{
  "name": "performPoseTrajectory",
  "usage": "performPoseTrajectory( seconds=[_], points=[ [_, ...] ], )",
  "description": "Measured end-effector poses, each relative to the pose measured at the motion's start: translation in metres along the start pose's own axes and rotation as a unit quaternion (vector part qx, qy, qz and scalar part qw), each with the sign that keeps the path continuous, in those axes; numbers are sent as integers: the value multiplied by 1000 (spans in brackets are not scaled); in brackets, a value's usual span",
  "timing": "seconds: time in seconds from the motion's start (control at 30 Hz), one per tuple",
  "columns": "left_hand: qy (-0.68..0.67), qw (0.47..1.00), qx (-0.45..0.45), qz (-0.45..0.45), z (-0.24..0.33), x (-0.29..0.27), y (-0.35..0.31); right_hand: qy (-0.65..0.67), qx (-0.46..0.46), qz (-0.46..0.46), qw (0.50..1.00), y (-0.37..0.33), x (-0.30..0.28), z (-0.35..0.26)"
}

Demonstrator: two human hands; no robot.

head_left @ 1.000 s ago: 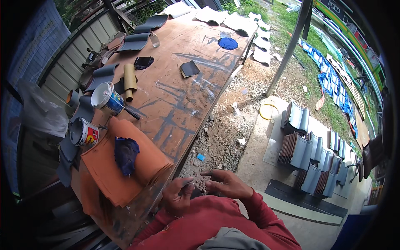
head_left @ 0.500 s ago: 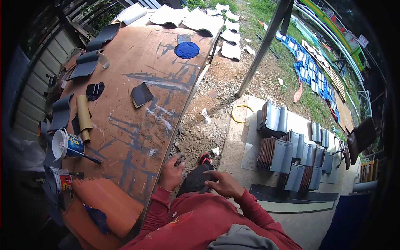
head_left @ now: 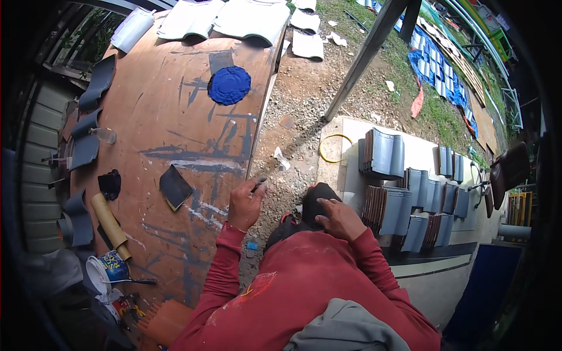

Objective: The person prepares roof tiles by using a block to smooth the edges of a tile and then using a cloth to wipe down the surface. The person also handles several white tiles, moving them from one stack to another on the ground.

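My left hand is raised beside the right edge of the wooden tabletop, its fingers curled in a pinch. A small dark thing shows at the fingertips, too small to name. Over my dark-clothed leg, my right hand has its fingers stretched out and holds nothing. On the tabletop nearest the left hand lies a dark square sheet. Farther off is a round, crumpled blue piece. A tan roll and a white and blue bucket with a dark-handled tool stand toward the left.
Curved grey tiles line the table's left side, white tiles its far edge. An orange tile lies at the near left. To the right are stacked grey tiles, a yellow ring and a slanted post. Gravel borders the table.
I have moved forward along the table, so the bucket and orange tile sit lower in view. My left hand has come up and forward; the right has shifted forward over my leg.
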State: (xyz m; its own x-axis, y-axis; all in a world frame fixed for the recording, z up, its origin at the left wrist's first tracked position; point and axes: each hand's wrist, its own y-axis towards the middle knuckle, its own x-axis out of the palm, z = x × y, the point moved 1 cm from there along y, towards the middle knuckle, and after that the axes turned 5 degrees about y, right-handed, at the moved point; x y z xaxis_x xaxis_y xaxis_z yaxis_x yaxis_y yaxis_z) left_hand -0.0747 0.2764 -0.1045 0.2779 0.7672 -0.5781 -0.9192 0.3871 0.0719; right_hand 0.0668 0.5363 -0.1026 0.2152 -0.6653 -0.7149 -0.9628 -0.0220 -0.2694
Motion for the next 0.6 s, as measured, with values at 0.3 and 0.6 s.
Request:
performPoseTrajectory(
  seconds=[0.3, 0.6],
  points=[
    [54, 995, -61, 52, -14, 36, 182, 43, -55, -152, 986, 197, -43, 56],
    [244, 963, -15, 113, 11, 30, 431, 4, -124, -67, 990, 424, -265, 78]
  ],
)
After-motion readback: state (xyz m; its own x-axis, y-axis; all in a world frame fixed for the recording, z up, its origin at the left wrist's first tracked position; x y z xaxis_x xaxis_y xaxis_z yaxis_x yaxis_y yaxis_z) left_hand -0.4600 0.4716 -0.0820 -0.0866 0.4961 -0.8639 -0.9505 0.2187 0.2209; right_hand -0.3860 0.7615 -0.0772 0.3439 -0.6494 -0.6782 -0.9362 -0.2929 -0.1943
